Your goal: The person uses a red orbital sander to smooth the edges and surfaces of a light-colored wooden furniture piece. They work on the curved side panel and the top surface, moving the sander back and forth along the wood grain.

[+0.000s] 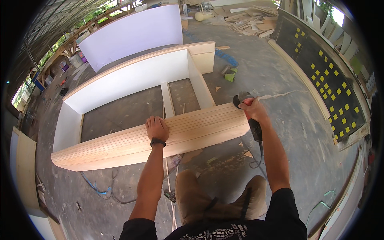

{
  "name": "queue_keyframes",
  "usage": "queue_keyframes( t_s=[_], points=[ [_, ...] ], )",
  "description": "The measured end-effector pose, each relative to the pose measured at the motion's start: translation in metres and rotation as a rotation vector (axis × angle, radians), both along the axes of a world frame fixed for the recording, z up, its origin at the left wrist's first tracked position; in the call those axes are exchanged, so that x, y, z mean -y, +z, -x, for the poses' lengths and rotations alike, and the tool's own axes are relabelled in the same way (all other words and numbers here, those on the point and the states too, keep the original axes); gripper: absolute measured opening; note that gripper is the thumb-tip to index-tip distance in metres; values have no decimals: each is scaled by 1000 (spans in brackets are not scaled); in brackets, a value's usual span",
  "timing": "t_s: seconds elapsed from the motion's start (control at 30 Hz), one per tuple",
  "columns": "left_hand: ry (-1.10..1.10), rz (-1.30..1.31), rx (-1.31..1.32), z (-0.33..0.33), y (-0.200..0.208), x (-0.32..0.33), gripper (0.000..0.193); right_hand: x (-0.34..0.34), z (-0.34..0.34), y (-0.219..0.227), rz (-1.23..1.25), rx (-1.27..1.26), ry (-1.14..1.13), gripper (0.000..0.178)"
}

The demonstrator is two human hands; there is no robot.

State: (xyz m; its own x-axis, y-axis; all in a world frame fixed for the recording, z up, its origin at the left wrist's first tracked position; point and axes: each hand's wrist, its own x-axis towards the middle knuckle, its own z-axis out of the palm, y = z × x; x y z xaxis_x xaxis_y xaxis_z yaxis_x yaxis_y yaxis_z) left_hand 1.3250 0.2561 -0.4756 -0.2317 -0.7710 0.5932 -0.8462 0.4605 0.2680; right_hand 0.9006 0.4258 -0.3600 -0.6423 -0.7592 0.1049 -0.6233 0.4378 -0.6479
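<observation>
A long wooden panel (200, 127) with fine grooves along its length forms the near side of a large box frame (132, 86) with white inner faces. My left hand (157, 128) rests on the panel's upper edge, fingers stretched over it and a dark watch at the wrist. At the panel's right end, my right hand (255, 110) is wrapped round a red and black angle grinder (254, 127). The grinder's round head is at the panel's corner; whether it touches the wood I cannot tell. Its cord hangs down to the floor.
A white panel (134, 36) stands behind the frame. Wood scraps (252, 22) are piled at the back. To the right leans a black board (320, 72) with yellow squares. A blue coiled hose (226, 57) and a green object (230, 75) lie on the concrete floor, with cables near my feet.
</observation>
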Motion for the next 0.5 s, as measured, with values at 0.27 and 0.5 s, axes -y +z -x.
queue_keyframes(
  t_s=[0.27,0.5],
  points=[
    [-57,-24,-152,1,0,-2,20,35,-136,12,-150,83,231,71],
    [-8,-34,-305,-3,6,-10,36,53,-220,24,-190,71,315,77]
  ],
)
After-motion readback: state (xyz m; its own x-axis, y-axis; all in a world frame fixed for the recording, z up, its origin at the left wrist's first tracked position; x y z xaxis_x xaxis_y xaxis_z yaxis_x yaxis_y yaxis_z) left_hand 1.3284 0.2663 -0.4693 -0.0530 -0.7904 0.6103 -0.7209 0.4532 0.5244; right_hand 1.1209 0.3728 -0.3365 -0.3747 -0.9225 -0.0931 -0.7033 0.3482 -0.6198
